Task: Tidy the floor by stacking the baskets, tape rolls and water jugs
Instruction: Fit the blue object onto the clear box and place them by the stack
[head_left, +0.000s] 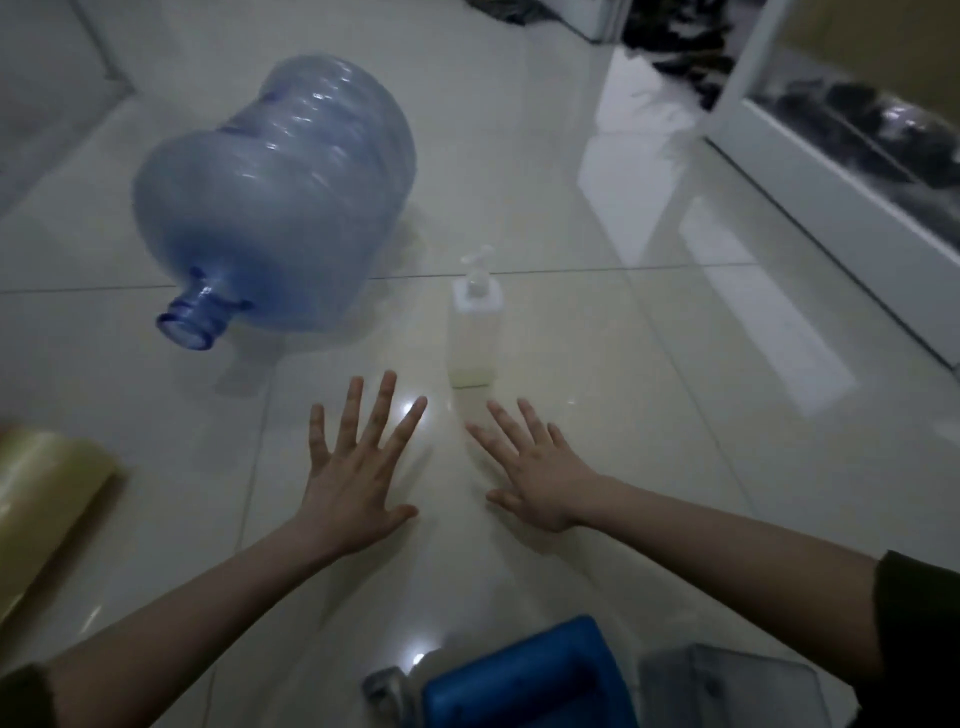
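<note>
The left hand and right hand reached out over the tiled floor, fingers spread wide, holding nothing; the blue water jug lay on its side beyond the left hand; a pump bottle stood upright just past the right fingertips; a yellowish tape roll lay far left, and a blue basket nearest of all.

A pump bottle is seen standing upright on the floor near the centre. It is topped with a white pump head, and a shallow layer of yellowish liquid is held at its bottom. The floor is laid with glossy pale tiles. At 2 o'clock a white-framed glass panel is set, with dark bundles glimpsed behind it. A dark heap is piled at 1 o'clock.
</note>
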